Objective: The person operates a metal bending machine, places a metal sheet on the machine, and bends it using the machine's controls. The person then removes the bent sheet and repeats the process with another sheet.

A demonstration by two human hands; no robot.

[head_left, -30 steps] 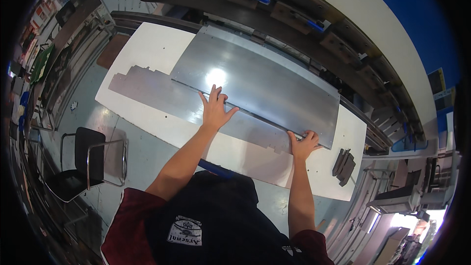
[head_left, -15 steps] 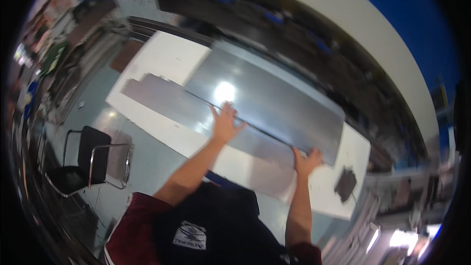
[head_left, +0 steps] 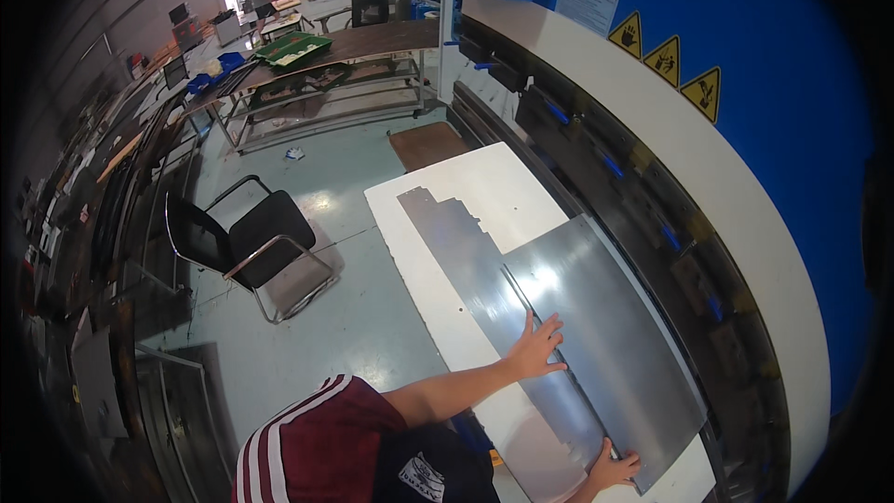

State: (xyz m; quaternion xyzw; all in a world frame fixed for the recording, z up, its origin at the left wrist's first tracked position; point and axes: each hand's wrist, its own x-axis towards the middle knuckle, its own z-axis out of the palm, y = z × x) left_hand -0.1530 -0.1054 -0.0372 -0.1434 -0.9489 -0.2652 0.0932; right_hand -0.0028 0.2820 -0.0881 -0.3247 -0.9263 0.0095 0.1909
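- Sheet (head_left: 596, 335): a large grey metal sheet with a bent step along its length lies on the white table (head_left: 484, 188), its far edge against the press brake (head_left: 652, 130). The notched flange (head_left: 447, 233) points away along the table.
- Left hand (head_left: 538, 346): open, fingers spread, palm flat on the sheet at the bend line. It grips nothing.
- Right hand (head_left: 613, 468): at the sheet's near corner, fingers lying on the edge. Whether it curls under the edge cannot be told.
- Change from the earlier frames: both hands rest at the same places on the sheet as one second ago. The view has swung to the left; the sheet now runs diagonally down to the right instead of across the picture.
- Change in surroundings: the black chair (head_left: 250, 240) has moved from the lower left to the middle left of the view. The workbench (head_left: 326, 48) beyond it has come into view, and the dark object at the table's right end has gone out of view.
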